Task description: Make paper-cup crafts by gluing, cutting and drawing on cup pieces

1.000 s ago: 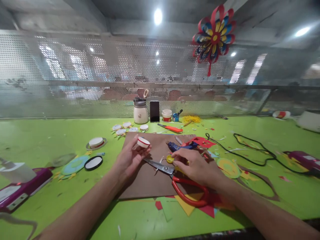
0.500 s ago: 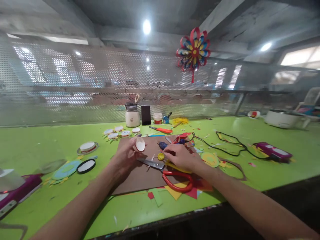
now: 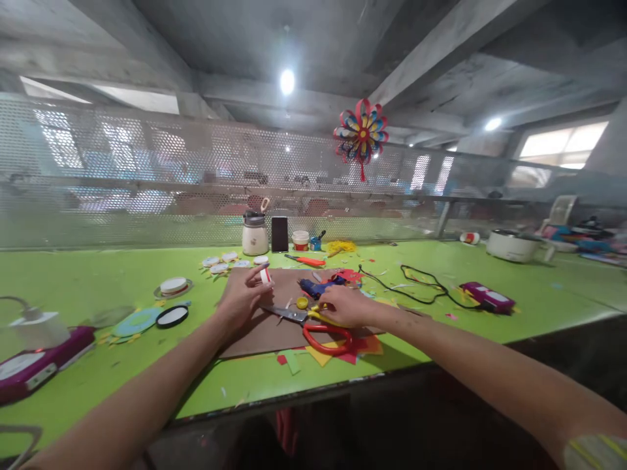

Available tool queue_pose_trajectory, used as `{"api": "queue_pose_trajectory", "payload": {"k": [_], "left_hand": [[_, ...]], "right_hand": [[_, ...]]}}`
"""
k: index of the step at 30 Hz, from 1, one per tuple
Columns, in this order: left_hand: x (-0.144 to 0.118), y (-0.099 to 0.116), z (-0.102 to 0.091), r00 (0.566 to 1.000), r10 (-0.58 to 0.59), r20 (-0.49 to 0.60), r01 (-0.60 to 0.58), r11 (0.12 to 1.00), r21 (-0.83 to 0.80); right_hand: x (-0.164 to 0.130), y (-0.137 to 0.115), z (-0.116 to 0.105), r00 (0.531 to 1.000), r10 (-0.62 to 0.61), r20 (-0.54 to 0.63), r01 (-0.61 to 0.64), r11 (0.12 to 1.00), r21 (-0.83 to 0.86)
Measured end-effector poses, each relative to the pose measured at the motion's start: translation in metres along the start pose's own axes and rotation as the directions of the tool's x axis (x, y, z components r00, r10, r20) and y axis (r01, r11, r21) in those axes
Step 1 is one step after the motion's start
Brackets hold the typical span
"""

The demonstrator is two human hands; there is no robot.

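Observation:
My left hand (image 3: pixel 242 300) holds a small white round lid with a red band (image 3: pixel 265 275) between its fingertips, above a brown cardboard sheet (image 3: pixel 255 329). My right hand (image 3: pixel 343 305) rests palm down on the cardboard, fingers on yellow paper beside a small yellow cap (image 3: pixel 302 303). Red-handled scissors (image 3: pixel 313 326) lie just in front of that hand. A blue glue gun (image 3: pixel 316 286) lies behind it, its black cord (image 3: pixel 406 282) running off to the right.
On the green table (image 3: pixel 98 274) stand a white jar (image 3: pixel 255 238), a dark phone (image 3: pixel 279 234), small cups (image 3: pixel 300 240) and an orange cutter (image 3: pixel 306 260). Paper discs (image 3: pixel 223 264), tape rolls (image 3: pixel 174 286), purple devices (image 3: pixel 484 297) and scraps lie about. The table edge is close in front.
The view has pulled back and tilted up, showing the table's front edge. My left hand turned the white lid on edge. My right hand stayed by the yellow cap.

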State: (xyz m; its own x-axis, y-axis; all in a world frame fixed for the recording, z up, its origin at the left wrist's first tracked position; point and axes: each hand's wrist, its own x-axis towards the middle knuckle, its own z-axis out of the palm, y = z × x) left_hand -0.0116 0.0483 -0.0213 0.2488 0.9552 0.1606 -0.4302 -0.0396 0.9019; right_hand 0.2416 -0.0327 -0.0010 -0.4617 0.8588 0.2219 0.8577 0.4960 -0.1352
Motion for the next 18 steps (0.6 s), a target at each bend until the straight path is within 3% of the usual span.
{"api": "queue_pose_trajectory", "payload": {"k": [4, 9, 13, 18], "left_hand": [[0.004, -0.001, -0.003, 0.998, -0.054, 0.012, 0.053, 0.996, 0.07], [0.015, 0.001, -0.016, 0.983, -0.168, -0.073, 0.176, 0.978, 0.113], [0.016, 0.002, -0.026, 0.964, -0.236, -0.121, 0.245, 0.967, 0.066], [0.01, 0.005, -0.035, 0.958, -0.25, -0.144, 0.244, 0.968, -0.055]], "right_hand": [[-0.015, -0.003, 0.001, 0.995, -0.017, 0.101, 0.02, 1.0, -0.021], [-0.014, -0.011, 0.001, 0.977, -0.006, 0.215, 0.017, 0.999, -0.05], [-0.006, -0.016, 0.003, 0.955, 0.004, 0.296, 0.025, 0.995, -0.092], [0.005, -0.016, 0.007, 0.923, 0.027, 0.384, 0.018, 0.993, -0.114]]}}
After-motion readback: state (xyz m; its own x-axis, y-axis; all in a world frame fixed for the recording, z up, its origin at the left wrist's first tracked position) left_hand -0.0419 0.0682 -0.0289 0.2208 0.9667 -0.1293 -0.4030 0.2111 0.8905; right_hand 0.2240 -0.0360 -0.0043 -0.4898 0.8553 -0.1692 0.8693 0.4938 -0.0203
